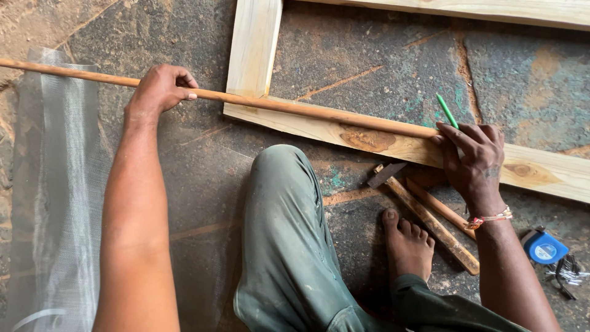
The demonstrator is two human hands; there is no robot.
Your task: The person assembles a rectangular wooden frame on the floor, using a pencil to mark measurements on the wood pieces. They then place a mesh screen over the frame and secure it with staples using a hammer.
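A long thin wooden rod lies across a pale wooden frame on the stone floor. My left hand grips the rod left of the frame's corner. At the rod's right end, my right hand presses on the frame's lower board and holds a green pencil, tip pointing up and away. The frame's upright board runs up from the corner.
A hammer with a wooden handle lies by my bare foot. A blue tape measure and several nails sit at the right. A sheet of grey wire mesh covers the floor at the left. My bent knee is in the middle.
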